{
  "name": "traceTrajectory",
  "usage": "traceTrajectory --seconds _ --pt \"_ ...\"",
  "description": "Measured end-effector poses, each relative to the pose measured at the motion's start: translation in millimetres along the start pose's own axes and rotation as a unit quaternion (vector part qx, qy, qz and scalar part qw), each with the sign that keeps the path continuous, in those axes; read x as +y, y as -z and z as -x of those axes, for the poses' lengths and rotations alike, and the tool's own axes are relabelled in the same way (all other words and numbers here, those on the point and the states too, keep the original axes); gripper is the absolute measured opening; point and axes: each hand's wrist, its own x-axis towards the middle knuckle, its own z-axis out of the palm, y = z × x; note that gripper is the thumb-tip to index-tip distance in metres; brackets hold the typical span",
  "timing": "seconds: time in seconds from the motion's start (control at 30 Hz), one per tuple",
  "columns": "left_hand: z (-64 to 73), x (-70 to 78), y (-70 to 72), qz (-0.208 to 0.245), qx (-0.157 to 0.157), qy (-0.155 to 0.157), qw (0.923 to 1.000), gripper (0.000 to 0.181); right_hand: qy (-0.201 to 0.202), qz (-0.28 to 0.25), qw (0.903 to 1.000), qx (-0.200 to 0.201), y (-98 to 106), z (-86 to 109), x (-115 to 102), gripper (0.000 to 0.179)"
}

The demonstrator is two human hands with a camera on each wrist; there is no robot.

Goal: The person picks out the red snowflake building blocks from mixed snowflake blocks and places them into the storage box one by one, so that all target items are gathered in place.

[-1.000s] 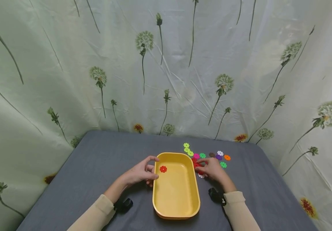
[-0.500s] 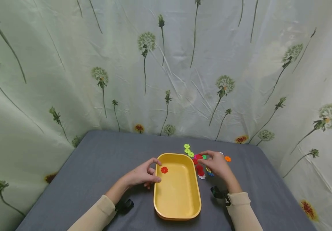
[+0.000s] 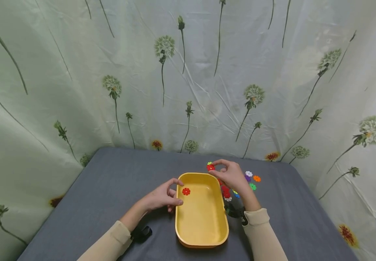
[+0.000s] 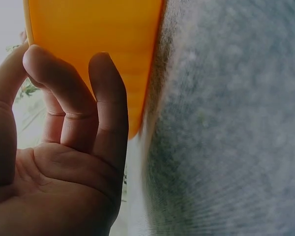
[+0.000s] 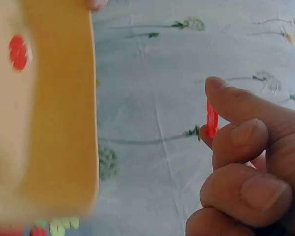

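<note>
A yellow rectangular tub (image 3: 202, 221) stands on the table in front of the person, with one red flower-shaped disc (image 3: 186, 191) lying inside near its left wall. The left hand (image 3: 158, 195) grips the tub's left side; in the left wrist view its fingers curl against the orange-looking outer wall (image 4: 88, 29). Above the tub's far right corner, the right hand (image 3: 232, 177) pinches another red flower disc (image 5: 212, 119) between thumb and index finger, seen edge-on in the right wrist view. The other fingers of that hand are curled towards the palm.
Several loose flower discs lie right of the tub: red ones (image 3: 225, 192) near its wall, a white one (image 3: 248, 173), an orange one (image 3: 257, 178) and a green one (image 3: 252, 186). A floral curtain (image 3: 135, 72) hangs behind the grey-covered table (image 3: 126, 170).
The right hand has lifted a red disc from the pile and moved up and left towards the tub's far corner. The left hand keeps its place on the tub.
</note>
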Motion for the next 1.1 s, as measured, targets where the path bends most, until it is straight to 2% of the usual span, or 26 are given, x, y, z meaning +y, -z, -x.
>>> traceTrajectory --seconds 0.2,0.4,0.67,0.83,1.1 --pt "-4.3 -0.5 -0.5 0.002 0.0 0.004 1.0 0.066 0.007 -0.007 0.9999 -0.003 -23 -9.0 -7 0.036" --pt "-4.7 -0.7 -2.3 0.007 -0.008 0.004 0.9999 0.066 0.014 0.019 0.9995 -0.022 -48 -11.2 4 0.03" --pt "-3.8 -0.5 -1.2 0.01 -0.01 -0.002 0.9999 0.061 0.044 0.051 0.9973 -0.029 -59 -14.3 16 0.029" --pt "-4.4 0.7 0.2 0.014 -0.012 -0.003 0.9998 0.061 0.069 0.116 0.9897 -0.048 -60 -14.8 16 0.026" --pt "0.2 1.7 0.3 0.021 -0.024 -0.004 0.9995 0.061 0.082 0.223 0.9665 -0.096 -67 -15.0 17 0.029"
